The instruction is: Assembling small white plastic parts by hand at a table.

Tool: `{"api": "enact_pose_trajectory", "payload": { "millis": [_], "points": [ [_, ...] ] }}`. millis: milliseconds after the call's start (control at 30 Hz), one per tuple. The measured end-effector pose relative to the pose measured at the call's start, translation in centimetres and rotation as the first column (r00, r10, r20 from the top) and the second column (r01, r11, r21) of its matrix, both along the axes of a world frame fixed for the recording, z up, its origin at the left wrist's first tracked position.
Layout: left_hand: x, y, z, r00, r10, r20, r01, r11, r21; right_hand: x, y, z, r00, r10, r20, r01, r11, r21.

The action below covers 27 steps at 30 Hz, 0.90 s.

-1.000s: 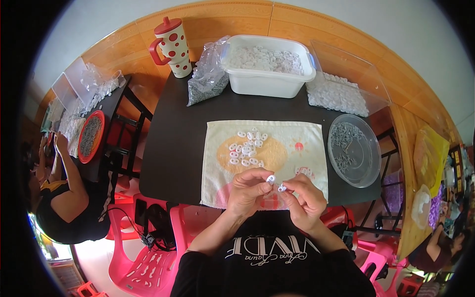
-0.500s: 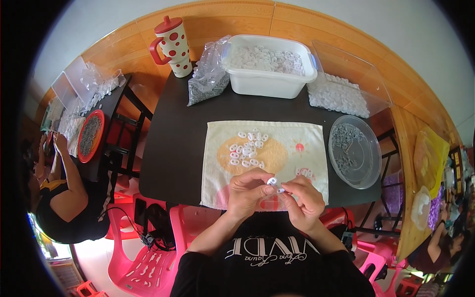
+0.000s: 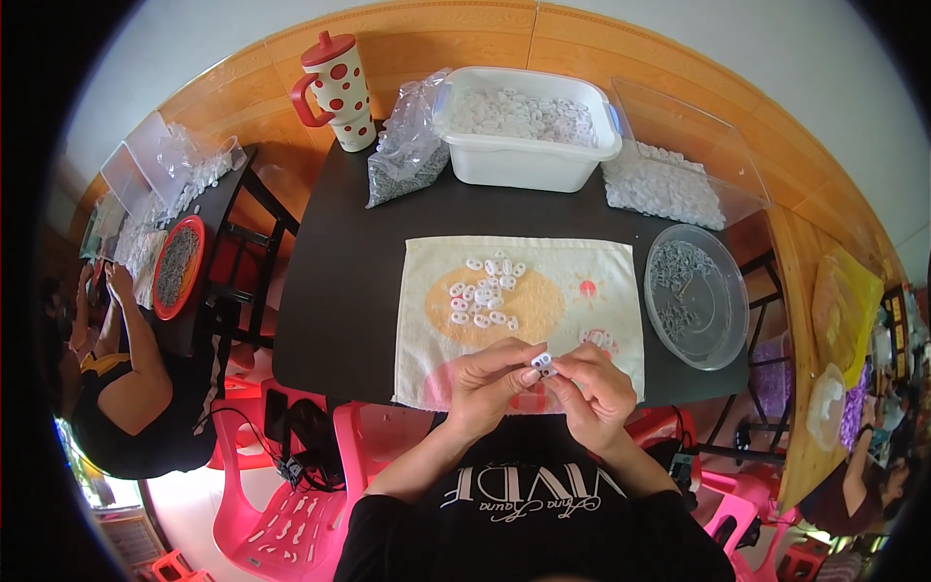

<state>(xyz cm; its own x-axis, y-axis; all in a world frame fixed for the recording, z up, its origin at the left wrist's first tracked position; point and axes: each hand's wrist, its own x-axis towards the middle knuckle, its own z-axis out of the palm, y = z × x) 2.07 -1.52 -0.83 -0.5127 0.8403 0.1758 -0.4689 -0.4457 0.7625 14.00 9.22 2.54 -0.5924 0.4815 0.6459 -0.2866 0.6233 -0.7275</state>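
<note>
Over the near edge of a pale patterned towel (image 3: 609, 270), my left hand (image 3: 485, 388) pinches a small white oval plastic piece (image 3: 541, 359) with two holes, held upright between thumb and fingers. Against its lower right side my right hand (image 3: 593, 388) is closed, fingertips touching it. Whatever small part the right fingers hold is mostly hidden by them. Beyond my hands a loose pile of similar white two-hole pieces (image 3: 488, 297) lies on the towel. A smaller cluster of white pieces (image 3: 599, 339) rests just past my right hand.
A round clear tray (image 3: 716, 335) with small grey parts stands right of the towel. Along the back are a spotted tumbler (image 3: 341, 92), a bag of grey parts (image 3: 407, 160), a white tub (image 3: 524, 165) of white pieces and a clear bin (image 3: 669, 189). Another person (image 3: 131, 378) works at left.
Both hands have drawn slightly closer together. The smaller part at my right fingertips, apart from the white piece before, now meets its lower side. The piece has tilted more upright.
</note>
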Motion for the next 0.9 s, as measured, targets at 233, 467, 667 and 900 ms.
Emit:
{"api": "enact_pose_trajectory", "payload": {
  "millis": [233,467,667,900],
  "points": [
    [-0.2,-0.1,0.2,0.999,-0.009,-0.034,0.008,1.000,-0.023,0.0,-0.1,-0.2,0.999,0.023,0.026,-0.021,0.996,-0.081],
    [-1.2,-0.1,1.0,0.996,-0.082,-0.039,0.079,0.994,-0.077,0.5,0.4,-0.9,0.988,0.138,0.064,-0.112,0.946,-0.303],
    [-1.6,-0.5,0.8,0.991,-0.115,-0.075,0.101,0.981,-0.165,0.8,1.1,-0.8,0.950,0.255,0.179,-0.164,0.898,-0.409],
    [-2.2,-0.9,0.2,0.932,-0.179,-0.316,0.061,0.935,-0.349,1.0,1.8,-2.0,0.931,0.247,0.269,-0.143,0.924,-0.354]
  ]
}}
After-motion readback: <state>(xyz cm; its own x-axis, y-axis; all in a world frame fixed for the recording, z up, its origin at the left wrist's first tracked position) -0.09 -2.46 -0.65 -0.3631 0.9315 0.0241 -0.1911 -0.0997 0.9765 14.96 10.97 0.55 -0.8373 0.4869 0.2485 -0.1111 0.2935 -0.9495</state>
